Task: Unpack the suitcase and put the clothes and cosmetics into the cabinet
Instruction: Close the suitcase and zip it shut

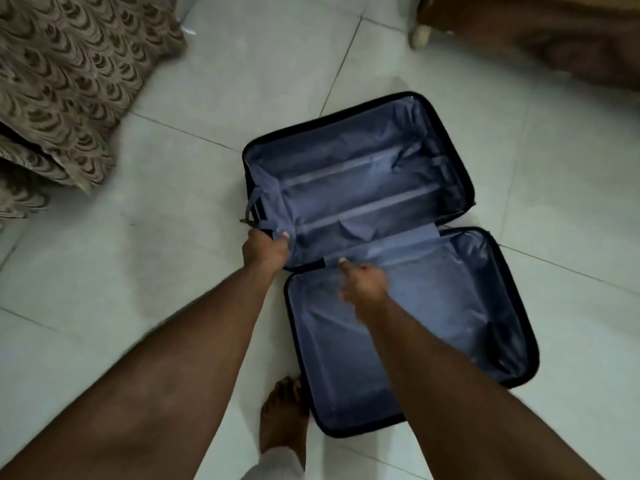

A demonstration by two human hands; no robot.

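A patterned brown cloth [69, 88] hangs at left over the pale tiled floor [242, 74].

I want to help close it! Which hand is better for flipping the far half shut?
Probably the left hand: it already grips the near corner rim of the suitcase far half. The right hand hovers, blurred, over the near half.

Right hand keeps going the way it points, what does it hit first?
Likely the grey lining at the hinge of the open suitcase, just ahead of the right hand. Depth is unclear, and the hand is blurred.
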